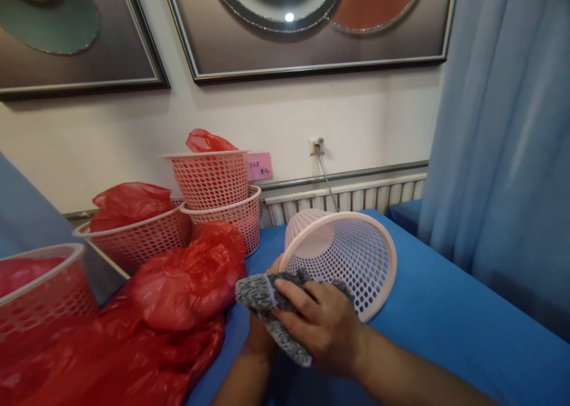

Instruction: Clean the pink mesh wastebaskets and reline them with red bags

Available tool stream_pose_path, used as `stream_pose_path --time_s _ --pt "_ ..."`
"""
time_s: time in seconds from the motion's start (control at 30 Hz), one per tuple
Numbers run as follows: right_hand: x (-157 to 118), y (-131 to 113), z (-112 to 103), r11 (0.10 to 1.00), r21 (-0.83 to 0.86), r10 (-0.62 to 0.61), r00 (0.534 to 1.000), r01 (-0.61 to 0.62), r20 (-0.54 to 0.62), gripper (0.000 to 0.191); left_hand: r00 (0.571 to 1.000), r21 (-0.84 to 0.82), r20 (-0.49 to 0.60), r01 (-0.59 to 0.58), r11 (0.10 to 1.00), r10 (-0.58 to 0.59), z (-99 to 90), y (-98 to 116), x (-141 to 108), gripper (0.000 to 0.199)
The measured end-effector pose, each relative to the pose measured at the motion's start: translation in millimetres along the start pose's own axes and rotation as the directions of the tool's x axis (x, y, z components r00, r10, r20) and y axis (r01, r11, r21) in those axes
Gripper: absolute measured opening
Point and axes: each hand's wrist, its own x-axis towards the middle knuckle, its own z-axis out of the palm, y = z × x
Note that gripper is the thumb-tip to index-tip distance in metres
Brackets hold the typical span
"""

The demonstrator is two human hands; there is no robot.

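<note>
A pale pink perforated plastic basket [341,263] lies tipped on its side, its round mouth turned toward me. My right hand [327,323] is closed on a speckled grey cloth [258,292] and presses it near the lower left of the basket's rim. Behind the cloth, my left hand [262,330] grips the basket at the left edge of its rim. Most of its fingers are covered by the cloth. Part of the cloth hangs down below my right fingers.
Several more baskets [211,180] with red plastic bags stand at the left, two of them stacked. A heap of red plastic bags [178,287] spreads beside them on the blue-covered surface [449,311]. A radiator [356,195] is behind; a blue curtain [503,127] hangs at right.
</note>
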Motion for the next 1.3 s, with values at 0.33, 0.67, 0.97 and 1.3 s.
stream_pose_path --time_s 0.33,0.67,0.97,1.3 --pt "-3 107 -8 0.707 -0.171 0.653 0.726 -0.686 -0.214 0.053 0.998 -0.025 0.022 0.051 0.998 -0.05 -0.2 11 -2 0.039" --pt "13 83 14 0.831 -0.003 0.556 0.83 -0.557 -0.049 0.053 1.0 0.005 0.021 -0.002 1.0 0.002 -2.9 5 -3 0.038" --pt "-91 163 -1 0.19 0.123 0.973 0.17 -0.974 -0.158 0.055 1.0 0.034 -0.031 -0.002 0.999 0.003 5.4 11 -8 0.038" --pt "-94 155 0 0.321 0.071 0.944 0.313 -0.944 -0.106 0.065 0.997 0.003 -0.049 0.058 0.998 -0.058 6.1 15 -5 0.04"
